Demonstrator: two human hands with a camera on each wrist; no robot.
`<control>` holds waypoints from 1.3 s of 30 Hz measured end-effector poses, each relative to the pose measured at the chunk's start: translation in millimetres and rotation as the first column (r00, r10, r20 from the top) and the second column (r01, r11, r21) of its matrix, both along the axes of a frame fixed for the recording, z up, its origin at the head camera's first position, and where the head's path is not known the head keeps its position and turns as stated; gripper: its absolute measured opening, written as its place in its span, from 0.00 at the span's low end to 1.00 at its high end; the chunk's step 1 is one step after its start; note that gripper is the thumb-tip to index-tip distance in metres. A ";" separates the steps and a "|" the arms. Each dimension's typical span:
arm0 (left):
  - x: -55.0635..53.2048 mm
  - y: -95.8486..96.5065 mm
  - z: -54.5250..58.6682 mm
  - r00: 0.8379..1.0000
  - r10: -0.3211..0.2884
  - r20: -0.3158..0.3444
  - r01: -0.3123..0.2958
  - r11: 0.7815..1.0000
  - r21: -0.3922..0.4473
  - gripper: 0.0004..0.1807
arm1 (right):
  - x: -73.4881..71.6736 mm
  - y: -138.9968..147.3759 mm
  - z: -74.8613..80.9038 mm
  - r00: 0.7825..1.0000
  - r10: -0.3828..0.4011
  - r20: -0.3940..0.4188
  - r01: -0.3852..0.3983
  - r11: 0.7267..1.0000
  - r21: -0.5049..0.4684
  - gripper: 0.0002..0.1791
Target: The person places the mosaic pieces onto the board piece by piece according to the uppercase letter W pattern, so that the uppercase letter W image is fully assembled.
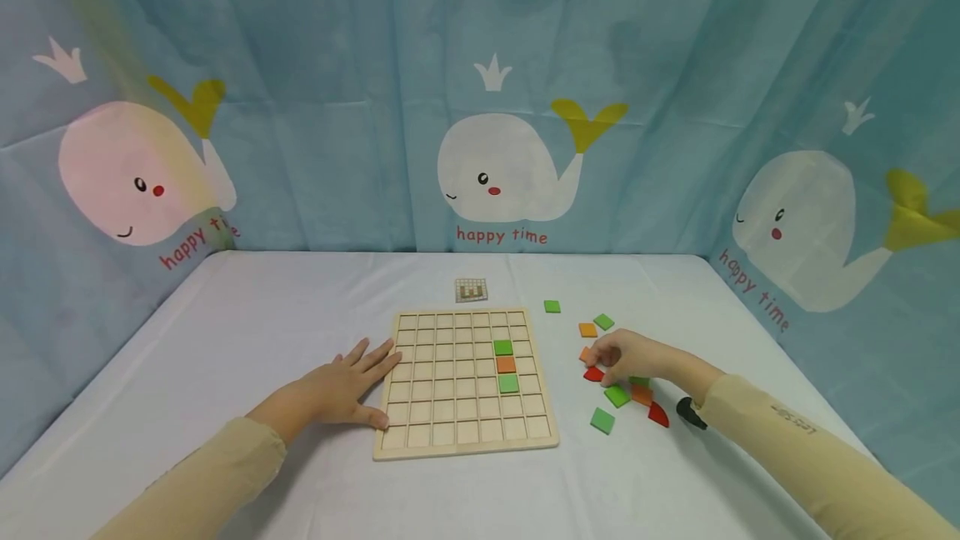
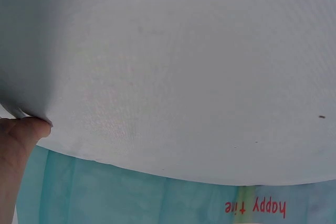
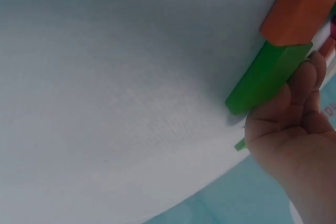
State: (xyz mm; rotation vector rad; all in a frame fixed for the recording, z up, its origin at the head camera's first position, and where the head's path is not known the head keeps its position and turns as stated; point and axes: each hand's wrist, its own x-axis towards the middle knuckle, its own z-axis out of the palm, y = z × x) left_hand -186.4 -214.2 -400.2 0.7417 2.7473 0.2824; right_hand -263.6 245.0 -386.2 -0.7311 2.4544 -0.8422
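A wooden grid board [image 1: 441,397] lies on the white table, with a green tile [image 1: 503,347], an orange tile [image 1: 506,365] and a light green tile [image 1: 508,383] stacked in one column of its cells. My left hand [image 1: 337,390] rests with fingers spread over the board's left edge; only its thumb [image 2: 34,128] shows in the left wrist view. To the right of the board, my right hand [image 1: 630,357] reaches down over loose pieces. Its bent fingertips are right at an orange piece [image 1: 585,354], and the thumb is close beside a red piece [image 1: 594,374].
Several loose tiles surround the right hand, among them a green tile [image 1: 552,306], a light green tile [image 1: 602,420] and a red rounded piece [image 1: 658,415]. A small pattern card [image 1: 471,290] lies behind the board. A black object [image 1: 691,412] sits beneath the right sleeve.
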 end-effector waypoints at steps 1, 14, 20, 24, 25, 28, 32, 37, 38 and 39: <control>0.0 0.1 -0.1 1.000 0.001 0.001 -0.001 1.000 0.002 0.57 | 0.0 0.2 0.3 1.000 0.009 -0.008 -0.009 1.000 0.005 0.09; 0.1 1.3 2.3 1.000 -0.005 -0.004 0.005 1.000 0.000 0.57 | -0.6 5.3 1.4 0.999 0.008 -0.048 -0.007 0.999 0.035 0.09; 0.4 1.5 2.4 1.000 0.007 0.007 -0.007 1.000 -0.005 0.58 | 3.3 1.7 4.7 0.998 -0.066 0.003 0.066 0.998 -0.018 0.09; 0.6 1.6 2.4 1.000 0.010 0.008 -0.010 1.000 -0.007 0.58 | 7.5 -1.7 8.1 0.991 -0.114 0.063 0.120 0.989 -0.092 0.10; 0.7 1.5 2.3 1.000 0.010 0.010 -0.010 1.000 -0.005 0.57 | 8.6 -2.5 9.2 0.990 -0.121 0.076 0.129 0.986 -0.109 0.11; 0.8 1.4 2.1 1.000 0.011 0.010 -0.011 1.000 -0.004 0.58 | 12.2 -5.6 12.8 0.983 -0.137 0.125 0.156 0.976 -0.154 0.13; 1.0 1.1 2.1 1.000 0.012 0.010 -0.012 1.000 -0.004 0.58 | 17.5 -13.6 17.4 0.974 -0.147 0.171 0.180 0.964 -0.194 0.18; 0.4 0.2 1.6 1.000 0.015 0.010 -0.015 1.000 -0.006 0.58 | 21.8 -24.9 18.6 0.966 -0.159 0.206 0.202 0.956 -0.212 0.19; 0.2 0.1 1.3 1.000 0.015 0.009 -0.015 1.000 -0.007 0.58 | 22.4 -26.9 18.6 0.965 -0.159 0.208 0.204 0.956 -0.212 0.19; -0.1 0.0 1.0 1.000 0.014 0.008 -0.014 1.000 -0.007 0.58 | 22.8 -28.9 18.3 0.964 -0.160 0.210 0.206 0.955 -0.216 0.18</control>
